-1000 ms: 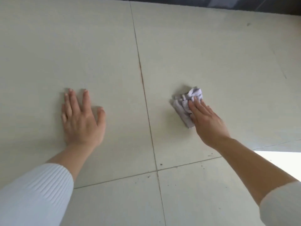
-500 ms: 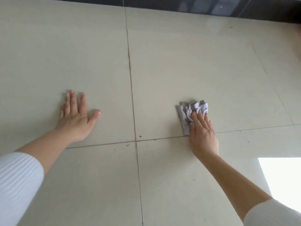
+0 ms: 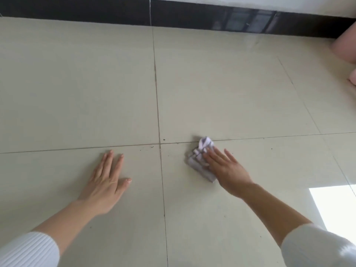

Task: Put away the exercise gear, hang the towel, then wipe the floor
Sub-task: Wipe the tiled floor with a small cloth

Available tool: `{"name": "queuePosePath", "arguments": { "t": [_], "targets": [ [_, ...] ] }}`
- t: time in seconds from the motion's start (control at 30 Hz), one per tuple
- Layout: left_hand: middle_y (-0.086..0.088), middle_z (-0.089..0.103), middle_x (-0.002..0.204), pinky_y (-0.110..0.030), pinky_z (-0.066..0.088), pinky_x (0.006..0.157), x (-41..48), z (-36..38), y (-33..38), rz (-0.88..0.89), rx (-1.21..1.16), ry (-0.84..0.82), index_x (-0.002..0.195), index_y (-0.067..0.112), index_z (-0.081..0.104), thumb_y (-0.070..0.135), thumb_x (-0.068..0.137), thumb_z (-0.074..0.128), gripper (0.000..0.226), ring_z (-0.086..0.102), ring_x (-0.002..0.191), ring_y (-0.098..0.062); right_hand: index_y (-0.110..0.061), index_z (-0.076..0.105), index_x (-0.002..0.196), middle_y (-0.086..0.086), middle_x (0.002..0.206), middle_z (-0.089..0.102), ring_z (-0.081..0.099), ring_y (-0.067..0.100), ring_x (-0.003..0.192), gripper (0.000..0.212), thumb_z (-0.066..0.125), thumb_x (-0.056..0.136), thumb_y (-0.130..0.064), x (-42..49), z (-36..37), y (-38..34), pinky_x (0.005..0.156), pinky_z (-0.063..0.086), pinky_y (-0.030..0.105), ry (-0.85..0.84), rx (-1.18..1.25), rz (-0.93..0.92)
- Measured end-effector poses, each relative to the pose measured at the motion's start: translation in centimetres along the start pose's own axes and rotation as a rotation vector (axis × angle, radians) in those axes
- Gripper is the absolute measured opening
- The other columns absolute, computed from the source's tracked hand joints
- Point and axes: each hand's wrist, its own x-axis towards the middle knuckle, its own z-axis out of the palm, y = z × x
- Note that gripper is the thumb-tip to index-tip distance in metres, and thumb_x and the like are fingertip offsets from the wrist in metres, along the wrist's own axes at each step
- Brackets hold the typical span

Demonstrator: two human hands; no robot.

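**Wiping in hand: step 3 of 3**

Right hand (image 3: 225, 170) lies with fingers straight and spread on a crumpled lilac-grey cloth (image 3: 198, 160), pressing it to the floor (image 3: 77, 93); nothing is gripped, only palm and fingers bearing down. Left hand (image 3: 107, 182) lies flat on the tile, fingers extended, thumb out, holding nothing; it reads as a prop for body weight. The cloth sits just right of the grout cross (image 3: 160, 147), its far end touching the horizontal joint; both hands are on the near side of that joint, 1 on either side of the vertical joint.

Progress, as judged: wiping is the last of the 3 steps, so gear and towel are probably dealt with; neither shows here, so that cannot be confirmed. A pink object (image 3: 346, 43) is cut off at the right edge, near the dark skirting (image 3: 96, 10); cannot tell what it is, or whether it counts as gear.

Left to do: dark specks (image 3: 164, 139) sit along the joints near the cross, and more are scattered over the near tiles, so grit lies close to the cloth; the 2 far tiles up to the skirting give no sign either way of having been wiped. Estimate: final step begun, not finished.
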Motion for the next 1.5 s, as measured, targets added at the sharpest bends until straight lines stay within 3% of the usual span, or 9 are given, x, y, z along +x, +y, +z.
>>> {"name": "queuePosePath", "arguments": {
  "t": [0.17, 0.3, 0.53, 0.83, 0.97, 1.07, 1.17, 1.37, 1.5],
  "targets": [
    [0.000, -0.033, 0.153, -0.029, -0.012, 0.116, -1.6, -0.1, -2.3, 0.013, 0.044, -0.012, 0.147, 0.022, -0.021, 0.078, 0.069, -0.012, 0.097, -0.036, 0.137, -0.009, -0.018, 0.016, 0.153, -0.002, 0.161, 0.008, -0.001, 0.017, 0.148, 0.054, 0.029, 0.101, -0.015, 1.9, -1.4, 3.1, 0.120, 0.005, 0.041, -0.083, 0.187, 0.687],
    [-0.002, -0.029, 0.155, -0.030, -0.012, 0.116, -1.5, -0.1, -1.9, 0.009, 0.013, 0.008, 0.148, 0.017, -0.019, 0.071, 0.073, -0.006, 0.093, -0.033, 0.139, -0.009, -0.016, 0.025, 0.151, 0.004, 0.160, 0.016, 0.006, 0.027, 0.148, 0.049, 0.027, 0.102, -0.019, 2.3, 0.6, -0.9, 0.120, 0.014, 0.038, 0.038, 0.291, 0.787],
    [-0.002, -0.028, 0.156, -0.033, -0.004, 0.118, -1.7, -1.3, -3.6, 0.018, 0.071, -0.035, 0.149, 0.024, -0.016, 0.068, 0.086, 0.009, 0.080, -0.023, 0.145, -0.017, -0.010, 0.047, 0.140, 0.007, 0.148, 0.042, 0.028, 0.041, 0.140, 0.055, 0.059, 0.087, -0.013, 1.9, 2.1, -13.8, 0.110, 0.031, 0.053, 0.071, 0.251, 0.227],
    [-0.009, -0.024, 0.157, -0.039, 0.001, 0.120, -1.7, -1.1, -5.2, -0.073, 0.021, 0.015, 0.150, 0.023, -0.014, 0.056, 0.095, 0.025, 0.075, -0.018, 0.146, -0.024, -0.014, 0.044, 0.142, 0.004, 0.151, 0.037, 0.034, 0.023, 0.140, 0.054, 0.035, 0.089, -0.017, 1.9, 1.2, -11.3, 0.113, 0.031, 0.037, -0.011, 0.079, -0.339],
    [-0.012, -0.025, 0.156, -0.039, -0.002, 0.119, -1.1, -1.9, -6.1, -0.121, 0.017, 0.051, 0.150, 0.020, -0.018, 0.053, 0.096, 0.031, 0.080, -0.017, 0.146, -0.027, -0.013, 0.035, 0.147, 0.005, 0.154, 0.031, 0.033, 0.025, 0.140, 0.070, 0.061, 0.082, -0.004, 2.5, 0.2, -5.0, 0.117, 0.022, 0.036, 0.023, 0.052, 0.129],
    [-0.013, -0.029, 0.154, -0.038, -0.006, 0.120, -0.9, -1.9, -7.5, -0.194, 0.010, 0.058, 0.146, 0.012, -0.023, 0.068, 0.089, 0.019, 0.091, -0.023, 0.145, -0.025, -0.022, 0.014, 0.153, -0.003, 0.161, 0.009, 0.001, 0.022, 0.149, 0.052, 0.025, 0.103, -0.021, 4.2, -0.8, -2.6, 0.120, 0.003, 0.041, -0.022, 0.118, 0.613],
    [-0.007, -0.037, 0.147, -0.034, -0.010, 0.118, -1.1, -1.4, -8.4, -0.183, 0.010, 0.073, 0.139, 0.009, -0.030, 0.081, 0.067, -0.010, 0.104, -0.026, 0.143, -0.021, -0.020, 0.022, 0.151, 0.004, 0.160, 0.017, 0.009, 0.029, 0.147, 0.049, 0.018, 0.103, -0.028, 8.6, -0.6, -4.3, 0.119, 0.011, 0.042, 0.000, 0.220, 0.752],
    [-0.009, 0.006, 0.161, -0.043, 0.019, 0.115, -1.2, -0.8, -9.6, -0.150, -0.004, 0.196, 0.153, 0.015, 0.011, 0.077, 0.077, -0.011, 0.100, 0.013, 0.145, -0.027, -0.010, 0.054, 0.133, 0.010, 0.145, 0.046, 0.032, 0.038, 0.139, 0.052, 0.053, 0.082, -0.003, 12.2, 0.7, -17.9, 0.117, 0.023, 0.045, 0.106, 0.172, 0.154],
    [-0.015, 0.043, 0.141, -0.054, 0.036, 0.097, 0.3, -1.9, -11.5, -0.139, 0.027, 0.309, 0.141, 0.011, 0.042, 0.066, 0.090, 0.014, 0.080, 0.045, 0.120, -0.038, -0.009, 0.049, 0.137, 0.009, 0.147, 0.044, 0.031, 0.033, 0.140, 0.059, 0.035, 0.080, -0.009, 8.6, 1.8, -24.8, 0.114, 0.028, 0.045, -0.023, 0.257, -0.319]
  ]
}}
